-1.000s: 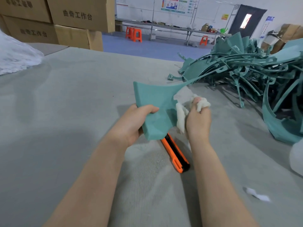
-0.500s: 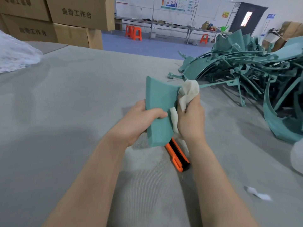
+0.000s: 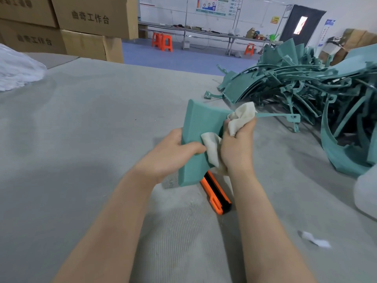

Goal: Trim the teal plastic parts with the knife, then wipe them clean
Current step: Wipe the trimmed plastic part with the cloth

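Teal part (image 3: 202, 127) has turned more upright since earlier frame. Our left hand (image 3: 173, 152) grips its near-left edge, above surface (image 3: 102, 139); our right hand (image 3: 237, 148) clamps cloth (image 3: 242, 117) against its right side. Risk: wiping pressure twists part from our grip, dropping it onto knife (image 3: 218, 197) beneath

head view, looking forward and down, close over hands
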The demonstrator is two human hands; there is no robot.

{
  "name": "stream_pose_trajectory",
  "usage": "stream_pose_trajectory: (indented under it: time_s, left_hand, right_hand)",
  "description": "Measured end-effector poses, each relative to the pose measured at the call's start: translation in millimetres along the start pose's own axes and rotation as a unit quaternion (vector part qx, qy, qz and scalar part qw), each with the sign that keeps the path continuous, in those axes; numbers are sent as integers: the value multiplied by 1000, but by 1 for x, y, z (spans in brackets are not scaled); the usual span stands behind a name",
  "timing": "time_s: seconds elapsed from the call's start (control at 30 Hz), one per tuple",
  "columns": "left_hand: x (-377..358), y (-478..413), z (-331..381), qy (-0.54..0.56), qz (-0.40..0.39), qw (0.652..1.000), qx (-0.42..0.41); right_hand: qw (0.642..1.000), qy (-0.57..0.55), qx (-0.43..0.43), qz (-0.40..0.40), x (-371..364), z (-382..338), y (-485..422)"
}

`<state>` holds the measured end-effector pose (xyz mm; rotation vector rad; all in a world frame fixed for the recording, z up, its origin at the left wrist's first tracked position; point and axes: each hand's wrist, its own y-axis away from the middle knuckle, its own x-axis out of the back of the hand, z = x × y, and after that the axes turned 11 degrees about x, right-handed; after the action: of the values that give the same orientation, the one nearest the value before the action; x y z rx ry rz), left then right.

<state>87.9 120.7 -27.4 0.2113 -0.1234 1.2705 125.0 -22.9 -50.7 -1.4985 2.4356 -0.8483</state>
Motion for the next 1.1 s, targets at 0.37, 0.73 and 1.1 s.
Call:
stream_pose_trajectory:
  time_s: [0.37, 0.73, 1.1]
  left_hand:
    - [13, 10, 2, -142, -57, 988, -2]
    - [37, 4, -5, -200, 85, 971, -98]
    - [34, 5, -3, -116, 89, 988, -56]
  right_hand:
    - [958, -100, -184, 194, 24, 18, -24]
    - [956, -106, -225, 156, 33, 24, -24]
    - [984, 112, 103, 90, 24, -20, -12]
